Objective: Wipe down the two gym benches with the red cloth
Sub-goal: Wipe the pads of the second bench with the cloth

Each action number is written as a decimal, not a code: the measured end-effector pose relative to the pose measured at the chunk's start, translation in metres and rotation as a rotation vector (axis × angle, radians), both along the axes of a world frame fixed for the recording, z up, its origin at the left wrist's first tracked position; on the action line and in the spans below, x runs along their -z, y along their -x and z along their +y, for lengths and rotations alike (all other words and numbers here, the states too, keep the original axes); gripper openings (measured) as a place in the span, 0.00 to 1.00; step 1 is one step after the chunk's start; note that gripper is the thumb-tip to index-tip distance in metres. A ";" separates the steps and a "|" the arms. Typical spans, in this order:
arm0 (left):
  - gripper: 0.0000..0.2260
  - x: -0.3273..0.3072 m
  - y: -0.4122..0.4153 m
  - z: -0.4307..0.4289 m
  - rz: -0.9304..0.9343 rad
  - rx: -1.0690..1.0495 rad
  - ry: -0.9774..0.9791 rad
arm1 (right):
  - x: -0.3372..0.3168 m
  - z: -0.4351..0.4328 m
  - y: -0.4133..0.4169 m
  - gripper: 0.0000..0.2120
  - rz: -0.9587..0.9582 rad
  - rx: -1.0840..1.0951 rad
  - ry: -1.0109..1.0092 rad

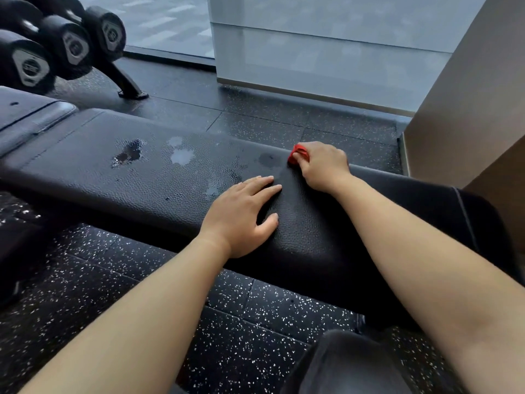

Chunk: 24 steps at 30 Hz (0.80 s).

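A long black padded gym bench [119,180] runs across the view, with wet patches and a dark puddle on its left half. My right hand [322,164] presses a bunched red cloth [298,155] onto the bench's far edge; only a small part of the cloth shows past my fingers. My left hand [244,214] lies flat, fingers spread, on the near side of the pad. A second black pad [31,115] shows at the far left, behind the first.
A rack of black dumbbells [71,44] stands at the top left, its foot [129,86] on the speckled rubber floor. A glass wall runs along the back. A beige wall [468,109] closes the right side. My dark-clothed knee [349,365] is at the bottom.
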State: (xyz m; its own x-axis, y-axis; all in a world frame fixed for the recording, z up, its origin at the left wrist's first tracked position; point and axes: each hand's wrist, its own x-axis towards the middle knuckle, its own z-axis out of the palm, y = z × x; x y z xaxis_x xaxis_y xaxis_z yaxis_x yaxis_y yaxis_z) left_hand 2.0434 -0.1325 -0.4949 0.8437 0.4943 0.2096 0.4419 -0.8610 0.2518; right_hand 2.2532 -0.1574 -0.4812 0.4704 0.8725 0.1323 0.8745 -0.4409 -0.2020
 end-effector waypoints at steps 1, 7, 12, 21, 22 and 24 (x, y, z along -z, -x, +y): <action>0.33 0.000 0.000 0.000 0.002 0.000 0.001 | -0.002 0.002 -0.001 0.14 0.005 0.010 0.014; 0.33 0.000 0.000 -0.001 0.006 -0.003 0.005 | 0.008 -0.016 0.009 0.15 -0.006 -0.052 -0.073; 0.34 0.000 0.002 -0.003 0.016 -0.007 -0.003 | 0.012 -0.078 0.048 0.22 0.039 -0.137 -0.145; 0.28 -0.002 0.004 -0.004 -0.061 -0.045 0.051 | 0.009 -0.078 0.043 0.23 0.038 -0.130 -0.132; 0.27 -0.002 0.004 -0.004 -0.064 -0.048 0.054 | 0.011 -0.068 0.037 0.22 0.043 -0.116 -0.119; 0.26 -0.002 0.003 -0.005 -0.072 -0.052 0.057 | 0.010 -0.050 0.027 0.20 0.038 -0.086 -0.111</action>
